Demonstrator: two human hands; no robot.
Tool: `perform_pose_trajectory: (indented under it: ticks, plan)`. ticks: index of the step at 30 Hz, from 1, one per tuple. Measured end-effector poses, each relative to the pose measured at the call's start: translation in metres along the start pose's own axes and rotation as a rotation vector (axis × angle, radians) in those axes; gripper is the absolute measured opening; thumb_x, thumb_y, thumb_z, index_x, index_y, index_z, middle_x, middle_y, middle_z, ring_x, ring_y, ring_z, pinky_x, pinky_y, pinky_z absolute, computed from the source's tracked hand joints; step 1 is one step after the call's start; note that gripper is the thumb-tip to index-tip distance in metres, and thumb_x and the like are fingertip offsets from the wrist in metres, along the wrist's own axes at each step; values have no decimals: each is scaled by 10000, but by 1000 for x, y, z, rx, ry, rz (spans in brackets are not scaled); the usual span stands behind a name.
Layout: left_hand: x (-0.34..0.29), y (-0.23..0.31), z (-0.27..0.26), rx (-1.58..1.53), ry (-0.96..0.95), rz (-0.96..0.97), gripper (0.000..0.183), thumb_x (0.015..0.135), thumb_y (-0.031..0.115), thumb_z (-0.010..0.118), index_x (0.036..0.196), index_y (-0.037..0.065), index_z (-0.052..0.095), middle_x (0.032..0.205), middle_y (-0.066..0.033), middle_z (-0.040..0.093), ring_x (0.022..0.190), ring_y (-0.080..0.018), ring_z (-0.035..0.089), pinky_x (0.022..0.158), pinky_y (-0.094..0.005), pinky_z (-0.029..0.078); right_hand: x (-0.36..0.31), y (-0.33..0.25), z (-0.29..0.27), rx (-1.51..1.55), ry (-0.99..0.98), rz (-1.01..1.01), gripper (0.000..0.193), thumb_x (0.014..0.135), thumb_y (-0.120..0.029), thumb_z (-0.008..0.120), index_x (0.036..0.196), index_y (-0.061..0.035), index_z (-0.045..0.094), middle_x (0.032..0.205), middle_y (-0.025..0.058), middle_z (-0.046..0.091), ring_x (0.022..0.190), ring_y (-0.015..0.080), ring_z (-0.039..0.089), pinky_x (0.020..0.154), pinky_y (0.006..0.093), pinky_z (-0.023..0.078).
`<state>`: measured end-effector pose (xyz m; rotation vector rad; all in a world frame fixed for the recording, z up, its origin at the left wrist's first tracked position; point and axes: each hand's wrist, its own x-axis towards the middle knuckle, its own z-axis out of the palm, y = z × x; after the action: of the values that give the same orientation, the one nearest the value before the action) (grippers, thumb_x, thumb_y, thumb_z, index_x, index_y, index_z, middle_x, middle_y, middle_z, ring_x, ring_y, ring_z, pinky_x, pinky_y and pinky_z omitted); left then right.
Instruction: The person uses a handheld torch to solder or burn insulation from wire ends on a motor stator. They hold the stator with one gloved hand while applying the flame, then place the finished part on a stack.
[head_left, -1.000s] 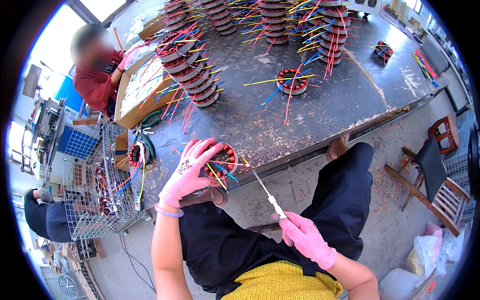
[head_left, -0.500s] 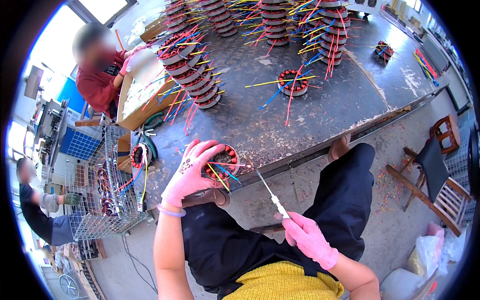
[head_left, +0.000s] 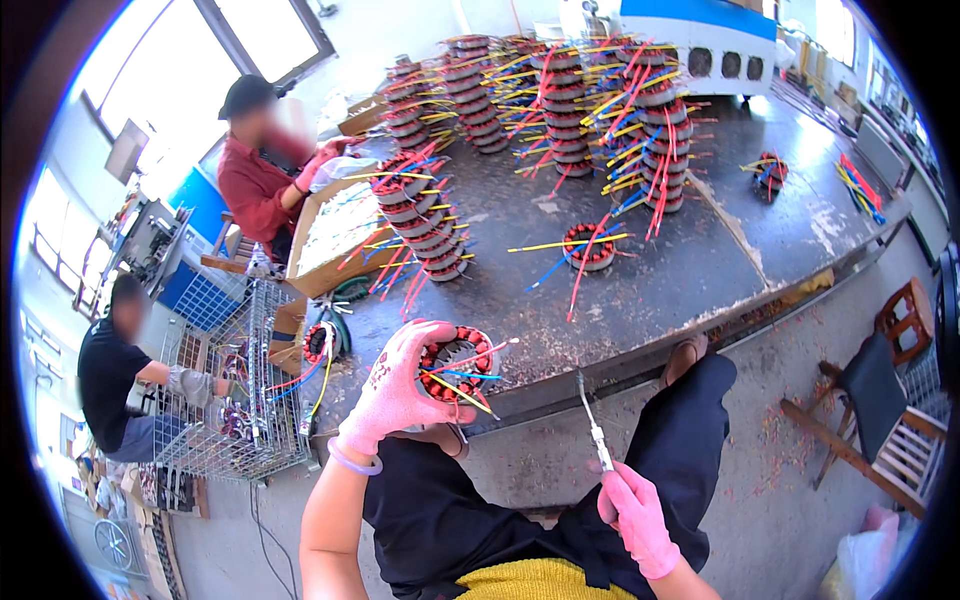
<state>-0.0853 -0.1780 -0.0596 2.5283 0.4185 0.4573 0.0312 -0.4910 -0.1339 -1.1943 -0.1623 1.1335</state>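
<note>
My left hand (head_left: 398, 388), in a pink glove, is closed around the rim of a ring-shaped motor stator (head_left: 436, 356) at the table's front edge. The stator has red windings, and red, blue and yellow lead wires stick out toward the right. My right hand (head_left: 640, 522), also gloved in pink, grips a slim tool (head_left: 598, 440) with a white handle and a long thin metal shaft. Its tip points up and away from me, right of the stator and apart from it. One more stator (head_left: 588, 247) lies flat on the table ahead, its leads spread.
Several stacked stators (head_left: 425, 235) stand along the back of the dark table (head_left: 520, 300). Left are a single stator (head_left: 320, 343), a cardboard box (head_left: 335, 235) and a wire cage (head_left: 235, 400). Two people work beyond them. A wooden chair (head_left: 880, 400) stands right.
The tool's tip has moved away from the stator to the right, with my right hand. The stator is still in my left hand, its opening turned more toward me. The view has tipped upward.
</note>
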Motion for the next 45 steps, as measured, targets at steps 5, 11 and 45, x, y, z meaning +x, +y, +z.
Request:
perform_pose_trajectory:
  ticks: [5, 11, 45]
  plan:
    - [3, 24, -13, -113, -10, -55, 975, 475, 326, 971, 1297, 20, 545, 1248, -108, 611, 1179, -240, 584, 1030, -376, 444, -3, -7, -8, -65, -11, -18, 365, 1027, -245, 514, 1267, 18, 595, 632, -48, 470, 550, 40, 388, 512, 214, 284]
    - [7, 43, -17, -114, -15, -61, 939, 498, 290, 965, 1285, 4, 539, 1193, -108, 621, 1111, -215, 604, 987, -359, 465, -7, -7, -13, -62, -14, -38, 382, 1028, -264, 505, 1273, 17, 592, 619, -52, 458, 530, 35, 361, 492, 214, 256]
    - [-11, -78, 50, 181, -26, 2, 864, 551, 380, 910, 1265, 63, 539, 1289, -128, 572, 1273, -308, 515, 1176, -500, 271, 28, 25, 9, -134, -96, 187, 363, 1023, -214, 521, 1313, 0, 571, 692, -45, 489, 587, 40, 442, 524, 210, 333]
